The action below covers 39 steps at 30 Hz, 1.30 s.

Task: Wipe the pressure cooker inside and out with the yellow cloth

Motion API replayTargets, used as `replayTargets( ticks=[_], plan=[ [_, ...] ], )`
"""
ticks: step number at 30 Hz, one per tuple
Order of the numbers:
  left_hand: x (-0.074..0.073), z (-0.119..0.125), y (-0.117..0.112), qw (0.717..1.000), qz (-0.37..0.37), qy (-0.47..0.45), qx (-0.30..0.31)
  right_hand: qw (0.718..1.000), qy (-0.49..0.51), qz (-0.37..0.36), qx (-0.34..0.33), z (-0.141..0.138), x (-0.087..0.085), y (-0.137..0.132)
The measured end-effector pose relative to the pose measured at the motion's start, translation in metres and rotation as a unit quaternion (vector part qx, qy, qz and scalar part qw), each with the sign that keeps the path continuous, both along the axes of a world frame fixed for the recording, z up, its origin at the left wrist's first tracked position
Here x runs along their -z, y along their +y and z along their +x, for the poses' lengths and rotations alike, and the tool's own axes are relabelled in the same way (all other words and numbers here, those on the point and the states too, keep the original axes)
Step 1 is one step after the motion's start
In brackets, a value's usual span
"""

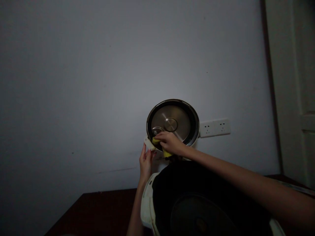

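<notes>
A white rice cooker (147, 203) stands open on a dark table, its black inner pot (192, 196) facing me. Its raised lid (172, 122) shows a round steel inner plate with a dark rim. My right hand (169, 142) presses a yellow sponge (164, 151) against the lid's lower left edge, fingers closed on it. My left hand (145, 162) grips the lid's white left edge from below, beside the sponge.
A plain grey wall fills the background. A white double wall socket (215, 127) sits just right of the lid. A pale door frame (290, 91) runs down the right side. The dark wooden table (98, 213) extends to the left of the cooker.
</notes>
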<state>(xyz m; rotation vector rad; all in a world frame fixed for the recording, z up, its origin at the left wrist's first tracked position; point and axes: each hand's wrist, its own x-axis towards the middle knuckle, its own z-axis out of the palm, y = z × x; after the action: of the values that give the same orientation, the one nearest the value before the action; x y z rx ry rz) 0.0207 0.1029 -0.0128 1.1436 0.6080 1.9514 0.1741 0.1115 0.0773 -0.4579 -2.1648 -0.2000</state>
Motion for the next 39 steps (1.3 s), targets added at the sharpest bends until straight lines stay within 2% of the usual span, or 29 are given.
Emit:
replayTargets(
  ticks=[2,4,8,11,13,15,17,19,21,24,28,34,39],
  plan=[
    [0.000,0.000,0.001,1.000,0.003,0.001,0.000,0.995,0.086,-0.044,-0.027,-0.010,-0.001,-0.001],
    [0.002,0.000,0.002,1.000,0.003,0.004,0.001,0.989,0.113,-0.076,-0.048,-0.016,0.003,-0.001],
    [0.005,-0.002,0.006,1.000,-0.007,-0.001,-0.002,0.994,0.027,-0.092,-0.052,-0.012,0.014,-0.001],
    [0.006,-0.004,0.008,1.000,-0.008,-0.005,0.001,0.988,-0.016,-0.155,-0.022,0.000,0.013,-0.002],
    [0.006,-0.004,0.008,1.000,-0.007,-0.007,0.001,0.975,0.017,-0.222,-0.012,0.003,0.003,-0.001],
    [0.006,-0.004,0.009,1.000,-0.005,-0.004,0.001,0.953,0.135,-0.271,-0.029,0.001,-0.013,0.002],
    [0.006,-0.005,0.009,1.000,-0.006,0.001,0.001,0.917,0.279,-0.279,-0.055,-0.006,-0.033,0.008],
    [0.006,-0.005,0.009,1.000,-0.006,0.000,0.003,0.887,0.373,-0.266,-0.062,-0.015,-0.052,0.017],
    [0.006,-0.006,0.008,1.000,-0.004,-0.008,0.009,0.874,0.407,-0.257,-0.058,-0.025,-0.064,0.026],
    [0.007,-0.006,0.008,1.000,-0.001,-0.018,0.019,0.864,0.426,-0.263,-0.060,-0.039,-0.067,0.034],
    [0.009,-0.007,0.011,1.000,-0.001,-0.019,0.017,0.874,0.393,-0.279,-0.066,-0.046,-0.054,0.029],
    [0.010,-0.008,0.014,1.000,0.004,-0.021,0.014,0.912,0.296,-0.279,-0.052,-0.036,-0.030,0.007],
    [0.006,-0.006,0.012,0.999,-0.013,-0.035,0.023,0.976,0.095,-0.196,-0.001,-0.021,-0.021,-0.008]
  ],
)
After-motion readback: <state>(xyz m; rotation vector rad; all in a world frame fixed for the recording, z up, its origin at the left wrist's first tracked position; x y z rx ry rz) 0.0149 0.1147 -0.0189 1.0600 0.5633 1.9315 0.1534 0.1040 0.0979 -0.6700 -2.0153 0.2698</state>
